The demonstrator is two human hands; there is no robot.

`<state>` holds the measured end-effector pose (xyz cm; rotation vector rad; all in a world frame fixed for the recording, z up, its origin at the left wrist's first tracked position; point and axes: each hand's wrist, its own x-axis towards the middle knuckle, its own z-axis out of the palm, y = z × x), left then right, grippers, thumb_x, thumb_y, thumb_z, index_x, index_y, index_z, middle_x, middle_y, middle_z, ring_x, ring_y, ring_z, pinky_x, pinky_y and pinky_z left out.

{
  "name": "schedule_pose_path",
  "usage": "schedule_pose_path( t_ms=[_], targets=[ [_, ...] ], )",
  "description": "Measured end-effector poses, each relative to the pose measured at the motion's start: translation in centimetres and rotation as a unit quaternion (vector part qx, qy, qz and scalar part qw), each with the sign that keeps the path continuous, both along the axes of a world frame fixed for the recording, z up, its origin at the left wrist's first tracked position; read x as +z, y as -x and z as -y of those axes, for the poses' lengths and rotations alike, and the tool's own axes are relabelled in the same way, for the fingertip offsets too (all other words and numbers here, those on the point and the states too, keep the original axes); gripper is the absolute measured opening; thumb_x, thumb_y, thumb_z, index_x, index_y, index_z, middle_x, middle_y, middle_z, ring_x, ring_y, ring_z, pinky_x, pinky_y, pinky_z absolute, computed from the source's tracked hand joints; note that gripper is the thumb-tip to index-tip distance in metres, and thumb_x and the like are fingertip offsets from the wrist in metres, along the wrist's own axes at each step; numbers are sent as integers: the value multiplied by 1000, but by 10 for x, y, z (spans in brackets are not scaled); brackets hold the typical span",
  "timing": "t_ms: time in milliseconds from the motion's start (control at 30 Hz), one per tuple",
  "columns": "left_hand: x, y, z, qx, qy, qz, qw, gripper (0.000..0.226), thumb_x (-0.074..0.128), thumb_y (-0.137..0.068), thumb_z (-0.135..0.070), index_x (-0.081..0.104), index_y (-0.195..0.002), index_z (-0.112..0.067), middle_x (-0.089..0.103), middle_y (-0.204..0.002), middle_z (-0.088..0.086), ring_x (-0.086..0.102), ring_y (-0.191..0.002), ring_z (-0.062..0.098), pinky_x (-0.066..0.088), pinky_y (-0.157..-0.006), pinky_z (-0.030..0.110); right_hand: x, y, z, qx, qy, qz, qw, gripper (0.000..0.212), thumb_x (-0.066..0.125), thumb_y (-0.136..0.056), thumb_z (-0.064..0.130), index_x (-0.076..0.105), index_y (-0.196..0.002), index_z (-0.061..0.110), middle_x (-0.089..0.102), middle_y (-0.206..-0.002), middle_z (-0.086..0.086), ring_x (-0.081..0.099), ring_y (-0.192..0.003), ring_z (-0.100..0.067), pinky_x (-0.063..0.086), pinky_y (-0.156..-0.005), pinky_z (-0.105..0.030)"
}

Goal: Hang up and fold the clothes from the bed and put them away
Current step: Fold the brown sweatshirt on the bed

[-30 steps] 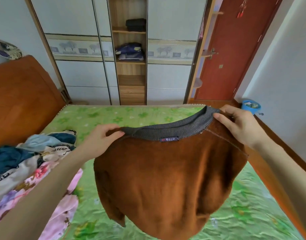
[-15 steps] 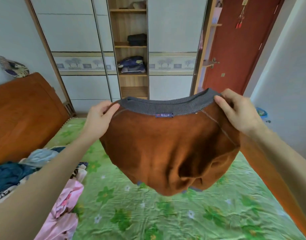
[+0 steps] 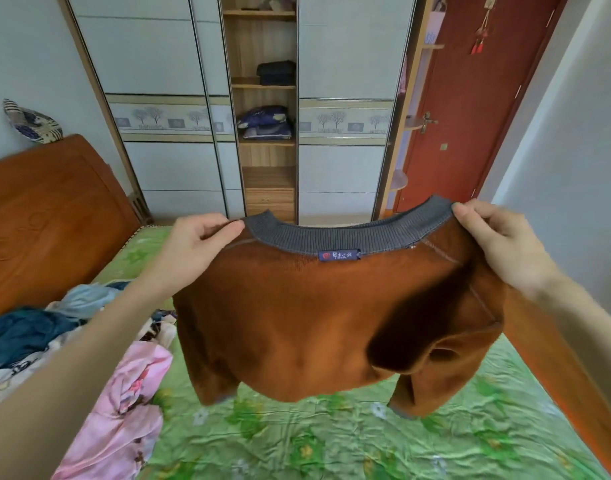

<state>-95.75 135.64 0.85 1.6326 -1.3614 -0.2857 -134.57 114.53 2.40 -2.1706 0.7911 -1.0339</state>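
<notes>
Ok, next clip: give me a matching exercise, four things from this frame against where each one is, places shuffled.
Things:
1. brown sweater
2. pink garment
3. dark folded clothes
4. blue label

Places:
A. on a wardrobe shelf
B. on the bed, at the left
C. just under the grey collar
D. held up between left hand and right hand

Pairs: 1-D, 2-B, 3-A, 4-C

A matt, fleecy brown cloth sweater [image 3: 297,323] with a ribbed grey knit collar [image 3: 349,237] is seen above a crinkled green bedsheet [image 3: 331,445]; left of the sweater, a glossy wooden headboard [image 3: 48,216] is seen
</notes>
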Motion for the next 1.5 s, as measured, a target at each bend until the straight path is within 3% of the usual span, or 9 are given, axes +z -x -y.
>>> schedule_pose_path(
  t_ms=[133,333,433,600,700,800,1167,1367,1500],
  targets=[
    [40,-8,-39,-52,-9,-1,999,25,62,-100,-39,79,-94,-22,80,-89,1,75,-80,13,55,-75,15,30,28,-1,32,39,24,998,46,59,-103,57,69,-101,11,66,-73,-1,61,-64,-4,46,-60,-8],
    [34,-24,-54,-84,-77,-7,994,17,60,-103,-34,74,-101,-25,80,-99,0,76,-89,17,59,-82,31,13,24,3,79,-8,18,997,31,71,-99,45,73,-104,14,72,-82,7,68,-74,-6,51,-65,-9],
    [-33,-31,-36,-48,-154,-53,985,11,65,-102,-29,73,-97,-23,80,-96,-1,73,-85,12,52,-79,32,-38,3,-1,111,-111,-71,985,32,71,-97,50,76,-108,20,79,-100,-2,76,-87,-14,58,-75,-17],
    [-219,-36,-12,53,-252,-98,961,26,73,-98,-35,73,-82,-15,74,-76,6,69,-69,12,44,-66,28,-195,-35,6,48,-177,-201,962,26,67,-95,39,71,-82,16,69,-70,1,60,-61,-8,43,-57,-20],
    [-331,-33,-5,66,-324,-102,938,38,69,-101,-41,70,-77,-12,65,-66,6,61,-61,14,39,-64,34,-306,-52,15,26,-201,-278,939,22,64,-102,28,67,-85,14,67,-74,-6,63,-72,-25,47,-70,-42],
    [-414,-35,7,67,-362,-96,925,37,65,-103,-41,69,-76,-17,61,-62,-6,57,-60,8,37,-62,38,-397,-58,26,23,-222,-341,913,20,59,-104,35,64,-89,23,67,-77,-2,62,-78,-28,45,-72,-43],
    [-553,-103,156,122,-306,108,938,40,53,-108,-44,66,-85,-13,63,-68,4,61,-65,26,40,-54,35,-555,-152,169,-10,-127,-375,918,15,50,-108,37,52,-97,27,64,-85,-7,61,-84,-33,37,-66,-40],
    [-637,-101,210,175,-317,219,906,31,57,-103,-26,61,-130,-10,62,-125,16,56,-120,39,44,-97,50,-640,-198,202,-108,-76,-432,892,26,47,-108,35,58,-121,15,64,-119,-20,60,-110,-43,46,-84,-48],
    [-688,-44,176,106,-287,284,909,41,50,-105,-31,62,-136,-7,61,-138,15,55,-129,37,45,-107,49,-697,-195,137,-45,29,-434,899,35,48,-107,21,61,-136,7,56,-139,-16,54,-127,-40,45,-102,-52]
  ],
)
